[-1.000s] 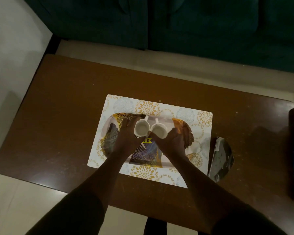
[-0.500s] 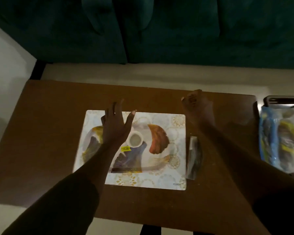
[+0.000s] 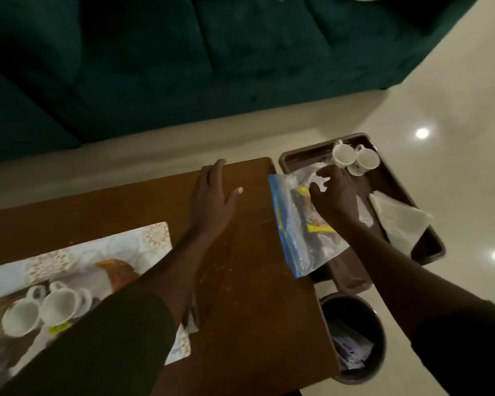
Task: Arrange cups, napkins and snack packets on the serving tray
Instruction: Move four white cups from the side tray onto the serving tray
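Observation:
Two white cups (image 3: 40,310) stand side by side on the patterned serving tray (image 3: 117,272) at the lower left. My left hand (image 3: 212,201) hovers flat over the brown table, fingers apart and holding nothing. My right hand (image 3: 335,195) is spread above a clear zip bag of snack packets (image 3: 295,238) that overlaps the table's right end and a brown tray (image 3: 435,250). Just beyond its fingertips, two more white cups (image 3: 355,158) sit at the far end of that brown tray. White napkins (image 3: 397,221) lie on the brown tray's right side.
The serving tray rests on a floral placemat (image 3: 152,238). A small packet (image 3: 191,318) peeks out beside my left forearm. A round waste bin (image 3: 352,338) stands below the table's right end. A dark green sofa (image 3: 183,67) runs behind the table (image 3: 249,295).
Both hands let go of the two cups on the serving tray. My view swung right; my right hand reached over the zip bag and my left hand followed across the table.

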`<state>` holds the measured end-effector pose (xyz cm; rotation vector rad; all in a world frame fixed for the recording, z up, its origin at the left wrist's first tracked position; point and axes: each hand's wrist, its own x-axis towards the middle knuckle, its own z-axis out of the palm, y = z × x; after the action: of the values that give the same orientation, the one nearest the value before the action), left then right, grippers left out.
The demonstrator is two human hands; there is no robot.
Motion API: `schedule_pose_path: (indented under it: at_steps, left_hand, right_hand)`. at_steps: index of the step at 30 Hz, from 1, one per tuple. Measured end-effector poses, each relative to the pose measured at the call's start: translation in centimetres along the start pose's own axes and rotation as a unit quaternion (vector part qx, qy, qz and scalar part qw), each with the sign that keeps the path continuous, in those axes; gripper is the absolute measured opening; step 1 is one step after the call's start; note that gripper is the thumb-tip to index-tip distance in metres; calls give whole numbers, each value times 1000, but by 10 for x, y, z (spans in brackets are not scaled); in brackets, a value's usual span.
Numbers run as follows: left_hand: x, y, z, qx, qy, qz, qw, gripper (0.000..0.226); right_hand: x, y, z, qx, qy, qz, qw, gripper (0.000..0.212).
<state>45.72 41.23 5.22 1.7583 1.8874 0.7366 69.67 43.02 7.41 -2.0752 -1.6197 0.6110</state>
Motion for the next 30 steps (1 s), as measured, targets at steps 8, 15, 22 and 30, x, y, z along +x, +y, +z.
schedule_pose_path:
  at_steps: [8, 15, 22, 30]
  left_hand:
    - [40, 85, 99, -17, -74, 29, 997, 66]
    - [74, 133, 185, 81, -86, 118, 986, 68]
    - [113, 165, 249, 37, -135, 76, 987, 84]
    - [122, 176, 271, -9, -108, 34, 993, 67]
  right_hand:
    - [56, 109, -56, -34, 0, 87, 996, 28]
    - [119, 155, -70, 17, -40, 104, 994, 73]
    - [151, 167, -51, 15, -83, 32, 996, 101]
    - [158, 180, -35, 22, -66, 9, 998, 80]
